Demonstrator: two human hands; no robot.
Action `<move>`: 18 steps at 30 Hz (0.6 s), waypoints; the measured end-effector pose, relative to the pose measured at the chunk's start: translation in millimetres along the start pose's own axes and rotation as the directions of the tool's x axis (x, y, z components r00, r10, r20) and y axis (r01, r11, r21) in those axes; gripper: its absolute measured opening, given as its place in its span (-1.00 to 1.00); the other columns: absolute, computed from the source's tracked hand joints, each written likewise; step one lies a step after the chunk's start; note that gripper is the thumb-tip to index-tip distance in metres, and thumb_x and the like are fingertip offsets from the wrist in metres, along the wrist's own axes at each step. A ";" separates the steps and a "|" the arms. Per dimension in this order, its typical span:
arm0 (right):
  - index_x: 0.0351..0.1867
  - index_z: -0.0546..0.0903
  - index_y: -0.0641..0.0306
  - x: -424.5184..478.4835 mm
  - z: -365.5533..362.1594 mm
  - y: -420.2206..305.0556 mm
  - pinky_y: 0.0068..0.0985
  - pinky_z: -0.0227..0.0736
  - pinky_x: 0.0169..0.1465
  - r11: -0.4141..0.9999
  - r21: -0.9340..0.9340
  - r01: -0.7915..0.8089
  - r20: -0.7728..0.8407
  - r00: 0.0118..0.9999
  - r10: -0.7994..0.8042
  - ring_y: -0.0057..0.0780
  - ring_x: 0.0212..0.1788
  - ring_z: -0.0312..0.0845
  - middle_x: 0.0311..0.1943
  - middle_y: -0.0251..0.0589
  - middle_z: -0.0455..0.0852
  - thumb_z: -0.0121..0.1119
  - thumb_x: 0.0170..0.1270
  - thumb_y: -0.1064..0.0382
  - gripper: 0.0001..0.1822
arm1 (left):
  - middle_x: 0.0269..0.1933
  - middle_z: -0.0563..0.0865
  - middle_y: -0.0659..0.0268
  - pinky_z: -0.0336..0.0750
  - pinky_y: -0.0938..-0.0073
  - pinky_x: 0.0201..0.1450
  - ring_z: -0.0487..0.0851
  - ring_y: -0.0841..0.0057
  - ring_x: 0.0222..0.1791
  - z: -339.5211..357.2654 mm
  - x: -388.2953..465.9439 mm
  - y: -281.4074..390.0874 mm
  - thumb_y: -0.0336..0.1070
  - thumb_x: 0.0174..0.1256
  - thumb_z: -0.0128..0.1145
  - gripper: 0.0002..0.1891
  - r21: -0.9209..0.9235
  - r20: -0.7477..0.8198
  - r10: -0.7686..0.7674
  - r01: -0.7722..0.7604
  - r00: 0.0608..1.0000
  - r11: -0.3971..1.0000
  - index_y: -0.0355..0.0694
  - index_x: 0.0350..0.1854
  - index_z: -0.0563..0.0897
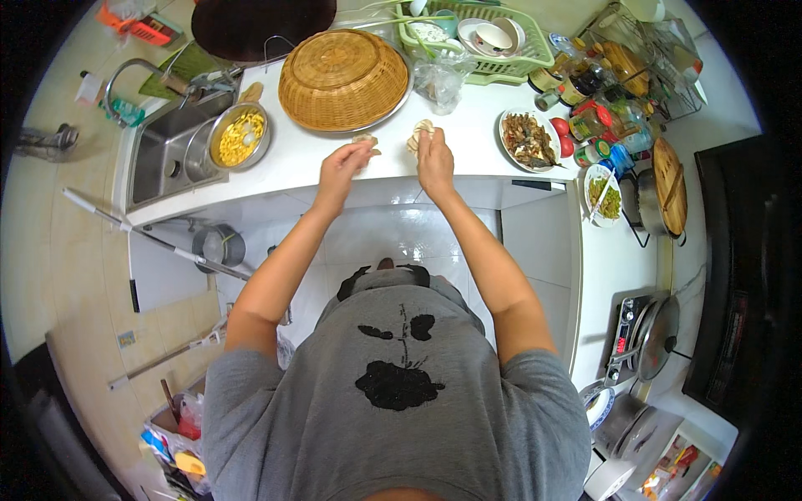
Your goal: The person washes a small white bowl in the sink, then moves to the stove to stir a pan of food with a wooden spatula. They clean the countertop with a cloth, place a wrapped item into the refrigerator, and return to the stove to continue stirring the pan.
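My left hand (341, 172) is over the front part of the white countertop (294, 160), slightly blurred. Its fingertips pinch a small pale beige piece (364, 138); I cannot tell what it is. To its right, my right hand (436, 161) has its fingers on a larger folded beige piece (418, 134), partly hidden by them. Whether this is cloth or food is unclear. Just behind the hands, an upturned wicker basket (341, 78) covers a round metal tray (395, 116). A clear plastic bag (442, 81) lies crumpled beyond my right hand.
Left are a steel sink (153, 147) and a metal bowl (266, 141) of yellow food. A green dish rack (536, 53) stands behind. On the right are a plate of small fish (529, 141), two tomatoes (562, 136), jars (589, 122) and a lidded pot (651, 203).
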State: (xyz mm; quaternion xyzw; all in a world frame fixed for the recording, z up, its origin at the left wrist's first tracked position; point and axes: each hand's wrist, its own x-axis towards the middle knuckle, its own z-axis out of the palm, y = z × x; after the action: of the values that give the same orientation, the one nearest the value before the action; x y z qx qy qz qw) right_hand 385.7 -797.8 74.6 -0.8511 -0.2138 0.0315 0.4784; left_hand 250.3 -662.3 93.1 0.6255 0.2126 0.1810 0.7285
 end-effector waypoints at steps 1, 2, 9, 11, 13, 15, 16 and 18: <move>-0.16 0.46 0.29 5.8 -1.8 10.7 -0.05 0.43 -0.16 0.998 0.025 -0.053 -0.002 0.999 0.053 0.16 -0.29 0.60 -0.36 0.19 0.67 -0.12 0.47 0.11 -0.73 | -0.04 0.71 0.33 0.44 0.55 0.08 0.59 0.64 -0.03 -9.9 1.1 -5.3 -0.23 0.42 0.09 -0.73 0.037 -0.026 -0.031 0.032 0.999 0.999 -0.27 0.01 0.67; -0.13 0.47 0.29 13.5 -2.9 25.5 -0.08 0.44 -0.11 0.993 0.052 -0.105 -0.003 0.994 0.105 0.12 -0.24 0.61 -0.32 0.18 0.67 -0.10 0.45 0.18 -0.78 | -0.06 0.72 0.34 0.44 0.56 0.07 0.59 0.65 -0.05 -16.4 4.6 -10.7 -0.23 0.41 0.10 -0.73 0.075 -0.053 -0.061 0.065 0.997 0.995 -0.27 0.01 0.67; 0.10 0.61 0.24 41.7 -38.6 94.1 -0.37 0.35 0.20 0.991 -0.127 -0.035 -0.093 0.995 0.023 -0.09 0.10 0.45 0.09 0.03 0.45 0.06 0.26 0.37 -0.63 | -0.09 0.74 0.24 0.53 0.55 -0.11 0.65 0.54 -0.22 4.9 37.3 -27.6 -0.26 0.31 0.21 -0.70 0.387 0.089 0.019 -0.052 0.996 0.920 -0.26 0.04 0.65; 0.11 0.60 0.26 53.1 -45.7 99.5 -0.37 0.35 0.21 0.984 -0.163 -0.065 -0.137 0.990 0.043 -0.08 0.10 0.44 0.11 0.05 0.44 0.08 0.27 0.33 -0.63 | -0.07 0.74 0.20 0.54 0.50 -0.08 0.67 0.46 -0.22 23.9 53.8 -26.1 -0.26 0.27 0.23 -0.67 0.527 0.166 0.103 -0.176 0.981 0.831 -0.25 0.05 0.64; -0.04 0.63 0.35 73.2 -53.1 108.2 -0.33 0.39 0.10 0.989 -0.123 -0.076 -0.120 0.991 0.061 -0.08 -0.04 0.52 -0.19 0.04 0.59 0.10 0.32 0.11 -0.64 | 0.15 0.63 0.11 0.55 0.43 -0.02 0.69 0.35 -0.14 45.9 78.9 -28.0 -0.24 0.25 0.24 -0.63 0.540 0.249 0.202 -0.309 0.947 0.783 -0.22 0.09 0.62; -0.13 0.65 0.38 95.2 -62.7 111.0 -0.31 0.42 0.02 0.976 -0.046 -0.212 0.009 0.977 0.213 -0.08 -0.15 0.56 -0.37 0.03 0.63 0.09 0.33 0.02 -0.60 | 0.25 0.54 0.05 0.55 0.42 0.01 0.68 0.34 -0.09 68.3 106.3 -26.4 -0.25 0.27 0.22 -0.61 0.566 0.322 0.302 -0.438 0.897 0.698 -0.23 0.13 0.60; -0.26 0.65 0.38 101.9 -58.5 104.7 -0.31 0.44 -0.14 0.977 0.055 -0.207 -0.110 0.971 0.212 -0.12 -0.35 0.60 -0.55 -0.01 0.64 0.10 0.30 -0.06 -0.56 | 0.30 0.49 0.03 0.54 0.38 0.05 0.67 0.29 -0.04 79.3 121.6 -24.0 -0.25 0.27 0.22 -0.61 0.608 0.334 0.315 -0.458 0.889 0.649 -0.23 0.13 0.60; -0.18 0.64 0.35 121.9 -59.7 89.7 -0.33 0.46 -0.18 0.962 0.137 -0.238 -0.128 0.958 0.255 -0.16 -0.39 0.61 -0.52 -0.02 0.67 0.12 0.28 -0.05 -0.57 | 0.39 0.37 0.00 0.52 0.32 0.12 0.63 0.18 0.06 97.5 150.6 -20.6 -0.26 0.26 0.20 -0.61 0.683 0.358 0.338 -0.491 0.870 0.541 -0.23 0.13 0.60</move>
State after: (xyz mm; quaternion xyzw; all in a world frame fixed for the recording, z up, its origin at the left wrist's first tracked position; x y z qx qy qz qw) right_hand 541.6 -838.0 51.0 -0.8409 -0.0684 0.0422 0.5352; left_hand 429.6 -667.1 72.5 0.9163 0.0453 0.1850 0.3523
